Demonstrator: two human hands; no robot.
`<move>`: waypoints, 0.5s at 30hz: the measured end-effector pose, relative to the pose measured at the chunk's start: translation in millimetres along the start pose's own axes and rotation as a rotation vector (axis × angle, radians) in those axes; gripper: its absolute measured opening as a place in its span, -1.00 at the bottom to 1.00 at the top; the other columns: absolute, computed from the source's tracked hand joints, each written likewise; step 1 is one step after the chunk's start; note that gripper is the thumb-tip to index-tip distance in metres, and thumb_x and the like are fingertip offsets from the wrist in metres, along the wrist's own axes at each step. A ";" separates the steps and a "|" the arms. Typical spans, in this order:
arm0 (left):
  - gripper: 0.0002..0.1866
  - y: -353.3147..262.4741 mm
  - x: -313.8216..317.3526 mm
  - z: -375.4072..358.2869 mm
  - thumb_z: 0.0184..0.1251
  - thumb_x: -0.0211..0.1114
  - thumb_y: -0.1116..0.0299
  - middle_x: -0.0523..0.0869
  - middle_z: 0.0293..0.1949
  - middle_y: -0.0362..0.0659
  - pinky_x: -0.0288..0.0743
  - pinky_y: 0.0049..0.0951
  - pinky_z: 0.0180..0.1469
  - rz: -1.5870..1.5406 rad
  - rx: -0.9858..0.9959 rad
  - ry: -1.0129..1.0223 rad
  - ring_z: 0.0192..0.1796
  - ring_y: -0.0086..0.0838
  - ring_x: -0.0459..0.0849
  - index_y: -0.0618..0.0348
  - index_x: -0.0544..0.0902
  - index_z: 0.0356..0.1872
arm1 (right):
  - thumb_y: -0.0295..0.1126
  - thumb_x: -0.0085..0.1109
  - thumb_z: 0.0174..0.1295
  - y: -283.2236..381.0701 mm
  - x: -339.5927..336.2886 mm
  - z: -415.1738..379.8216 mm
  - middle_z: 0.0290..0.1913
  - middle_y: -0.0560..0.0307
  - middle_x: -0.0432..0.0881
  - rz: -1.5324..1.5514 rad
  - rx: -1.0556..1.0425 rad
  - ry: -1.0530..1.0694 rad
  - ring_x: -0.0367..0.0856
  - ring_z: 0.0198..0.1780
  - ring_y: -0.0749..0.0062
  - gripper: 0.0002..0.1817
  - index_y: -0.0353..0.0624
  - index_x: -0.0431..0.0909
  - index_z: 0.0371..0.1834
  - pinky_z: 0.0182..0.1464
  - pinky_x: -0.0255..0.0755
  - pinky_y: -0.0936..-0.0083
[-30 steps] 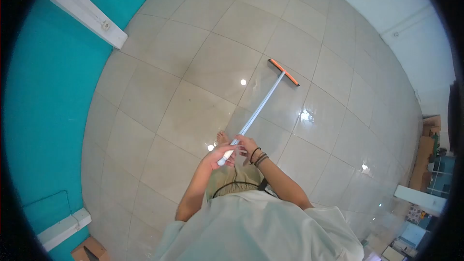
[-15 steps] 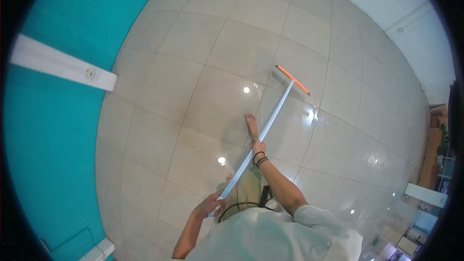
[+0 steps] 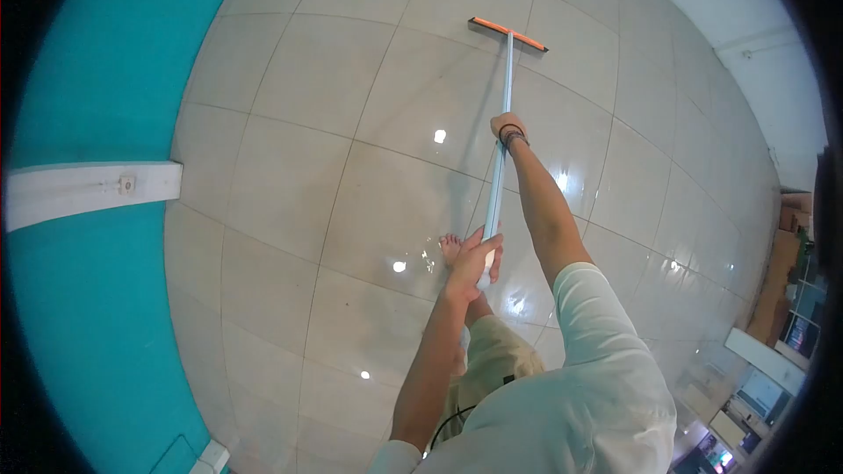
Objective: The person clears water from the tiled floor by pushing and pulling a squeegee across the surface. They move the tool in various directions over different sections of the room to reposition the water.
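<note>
A long pale pole [image 3: 496, 184] runs up from my body to an orange squeegee head [image 3: 524, 38] with a dark blade edge, which is over the tiled floor. My right hand [image 3: 507, 126], with dark bands at the wrist, is wrapped round the pole about midway along. Nearer my body, my left hand [image 3: 474, 262] grips the pole close to its lower end. Both arms are stretched forward.
Shiny beige floor tiles [image 3: 378, 184] reflect several lights. A teal wall [image 3: 83, 79] with a white pillar [image 3: 97, 191] stands at left, and a white wall [image 3: 711, 0] at upper right. My bare foot [image 3: 450, 248] is beside the pole. Furniture [image 3: 764, 351] lines the far right.
Both hands and the pole have moved forward, carrying the orange head farther from my body. The pole now points more nearly straight ahead, and the view has turned slightly.
</note>
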State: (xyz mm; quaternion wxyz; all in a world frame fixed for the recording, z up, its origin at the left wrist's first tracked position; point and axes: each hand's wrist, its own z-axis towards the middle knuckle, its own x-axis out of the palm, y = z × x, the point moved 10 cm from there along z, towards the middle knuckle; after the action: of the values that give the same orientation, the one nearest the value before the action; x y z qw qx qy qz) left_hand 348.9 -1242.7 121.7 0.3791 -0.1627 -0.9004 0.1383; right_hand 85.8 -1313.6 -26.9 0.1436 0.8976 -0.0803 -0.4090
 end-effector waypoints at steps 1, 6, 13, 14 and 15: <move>-0.67 6.5 -14.6 -7.1 0.17 -0.03 0.34 0.34 -0.69 -0.29 0.17 -0.65 -0.75 -0.032 0.002 -0.039 -0.78 -0.66 0.28 0.20 0.32 -0.04 | -0.28 -0.04 -0.13 6.2 4.6 -10.0 -0.39 -0.07 0.55 -0.054 0.015 0.049 0.54 -0.33 0.19 -0.72 -0.28 0.49 -0.44 -0.31 0.42 0.42; -0.71 56.1 -108.0 -141.1 0.19 -0.05 0.35 0.32 -0.73 -0.34 0.06 -0.75 -0.78 -0.127 -0.088 -0.205 -0.78 -0.71 0.25 0.18 0.36 -0.07 | -0.29 0.01 -0.14 -29.1 174.6 -100.0 -0.63 0.12 0.50 -0.370 -0.583 0.132 0.50 -0.52 0.34 -0.83 -0.11 0.47 -0.73 -0.52 0.35 0.43; -0.66 128.6 -207.0 -400.4 0.22 -0.09 0.28 0.33 -0.72 -0.29 0.04 -0.72 -0.80 0.051 -0.245 -0.415 -0.82 -0.70 0.17 0.17 0.34 -0.01 | -0.23 -0.22 0.10 -89.9 259.2 -397.9 -0.50 -0.16 0.51 0.053 0.097 0.588 0.53 -0.45 0.04 -0.63 -0.42 0.35 -0.38 -0.48 0.42 0.26; -0.66 134.5 -215.6 -435.3 0.20 -0.06 0.28 0.33 -0.72 -0.29 0.04 -0.72 -0.81 0.047 -0.267 -0.451 -0.81 -0.70 0.17 0.18 0.34 -0.01 | -0.23 -0.23 0.11 -80.8 253.7 -452.4 -0.50 -0.10 0.51 0.137 0.296 0.800 0.54 -0.47 0.06 -0.64 -0.39 0.36 -0.43 -0.56 0.43 0.23; -0.62 140.5 -227.3 -470.1 0.18 -0.03 0.29 0.33 -0.72 -0.27 0.04 -0.69 -0.81 0.073 -0.275 -0.459 -0.82 -0.67 0.17 0.20 0.30 0.02 | -0.18 -0.13 0.07 -126.1 328.2 -466.5 -0.45 -0.14 0.49 0.259 0.319 0.686 0.53 -0.59 0.07 -0.60 -0.39 0.20 -0.28 -0.74 0.47 0.30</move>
State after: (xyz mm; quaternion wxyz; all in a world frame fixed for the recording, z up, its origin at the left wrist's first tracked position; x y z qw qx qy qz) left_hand 867.4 -1146.4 241.4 0.1340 -0.2095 -0.9666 0.0616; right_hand 656.5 -1190.5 -10.0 0.0715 0.9755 -0.2028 -0.0463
